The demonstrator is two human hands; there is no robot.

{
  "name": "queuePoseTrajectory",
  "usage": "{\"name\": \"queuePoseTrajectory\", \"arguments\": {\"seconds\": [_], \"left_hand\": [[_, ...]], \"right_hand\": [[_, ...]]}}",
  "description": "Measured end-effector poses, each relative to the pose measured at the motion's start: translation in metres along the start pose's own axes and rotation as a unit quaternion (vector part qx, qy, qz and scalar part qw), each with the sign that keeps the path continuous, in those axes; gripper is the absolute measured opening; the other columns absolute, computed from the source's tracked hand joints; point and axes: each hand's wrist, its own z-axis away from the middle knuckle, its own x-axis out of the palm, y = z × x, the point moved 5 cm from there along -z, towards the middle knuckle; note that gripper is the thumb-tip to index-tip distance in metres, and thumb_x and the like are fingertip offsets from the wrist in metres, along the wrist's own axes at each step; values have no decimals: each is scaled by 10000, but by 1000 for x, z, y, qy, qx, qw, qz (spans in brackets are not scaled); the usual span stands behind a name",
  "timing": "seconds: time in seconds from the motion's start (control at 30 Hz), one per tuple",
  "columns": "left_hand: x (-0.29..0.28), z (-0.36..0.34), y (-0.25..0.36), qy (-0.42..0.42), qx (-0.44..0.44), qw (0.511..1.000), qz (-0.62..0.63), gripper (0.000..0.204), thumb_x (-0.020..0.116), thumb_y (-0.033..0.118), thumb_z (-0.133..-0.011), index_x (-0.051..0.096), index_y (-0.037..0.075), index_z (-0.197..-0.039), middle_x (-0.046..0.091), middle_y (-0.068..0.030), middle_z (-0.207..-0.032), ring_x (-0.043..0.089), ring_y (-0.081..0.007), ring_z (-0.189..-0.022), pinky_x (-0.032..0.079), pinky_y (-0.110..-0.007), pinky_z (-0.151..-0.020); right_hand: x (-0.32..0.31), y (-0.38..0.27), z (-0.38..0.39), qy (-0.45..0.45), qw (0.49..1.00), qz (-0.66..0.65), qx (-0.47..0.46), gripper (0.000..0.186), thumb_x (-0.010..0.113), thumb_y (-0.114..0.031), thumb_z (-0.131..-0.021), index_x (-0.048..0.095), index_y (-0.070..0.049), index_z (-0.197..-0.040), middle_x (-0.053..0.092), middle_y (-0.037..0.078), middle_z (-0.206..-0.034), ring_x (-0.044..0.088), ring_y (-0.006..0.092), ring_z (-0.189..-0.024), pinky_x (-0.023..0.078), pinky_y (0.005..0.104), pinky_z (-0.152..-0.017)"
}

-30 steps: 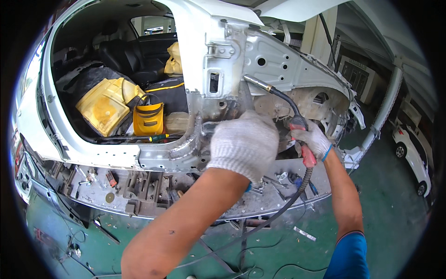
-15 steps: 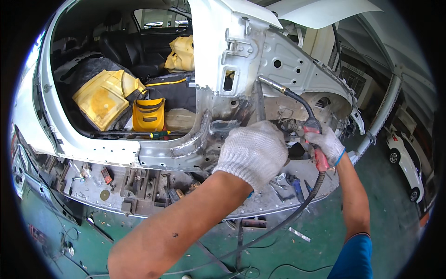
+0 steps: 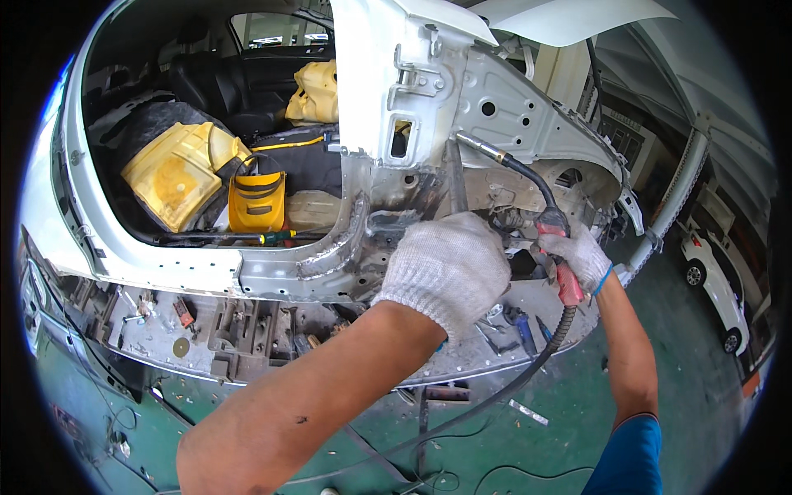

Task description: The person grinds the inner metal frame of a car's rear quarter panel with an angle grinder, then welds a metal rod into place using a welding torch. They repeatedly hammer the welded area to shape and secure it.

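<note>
Right hand [image 3: 580,257] clasping torch [image 3: 551,221], nozzle [image 3: 480,147] up-left; metal bar [image 3: 457,180] rising beyond left hand [image 3: 450,264], grip hidden.

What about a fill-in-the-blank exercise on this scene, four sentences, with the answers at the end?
1. The welding torch is held in the person's ____ hand.
2. The torch's nozzle points up and to the ____ in the picture.
3. The sleeve on the arm holding the torch is ____.
4. The floor under the work area is coloured ____.

Missing words: right; left; blue; green.
</note>
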Motion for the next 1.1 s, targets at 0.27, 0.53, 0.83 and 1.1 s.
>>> {"name": "queuePoseTrajectory", "arguments": {"seconds": [0.27,0.53,0.83,1.1], "left_hand": [[-2,7,-4,8,-17,1000,4,258,649,184,-917,797,45,-1077,777,-141,-1001,775,-289,-962,639,-448,-690],[4,6,-6,-2,-3,1000,-4,266,655,179,-922,791,25,-1090,771,-159,-1004,776,-299,-944,646,-455,-682],[6,10,-6,38,1,999,-4,276,664,168,-904,785,-2,-1085,768,-154,-960,776,-293,-913,633,-440,-648],[7,12,-8,56,16,998,-4,271,663,171,-901,787,13,-1083,763,-152,-946,771,-292,-874,621,-442,-617]], "right_hand": [[5,2,-2,13,1000,12,-12,320,758,-150,-916,639,-23,-1185,669,46,-882,609,127,-590,536,326,-520],[8,-7,1,23,999,28,-1,304,749,-141,-915,633,-7,-1161,692,71,-873,627,146,-568,545,333,-494],[14,-13,8,13,1000,-10,12,302,747,-128,-902,615,-1,-1141,710,97,-871,618,169,-505,538,342,-460],[16,-16,7,13,1000,10,9,315,750,-135,-907,608,-5,-1157,702,86,-869,625,164,-523,538,341,-469]]}}
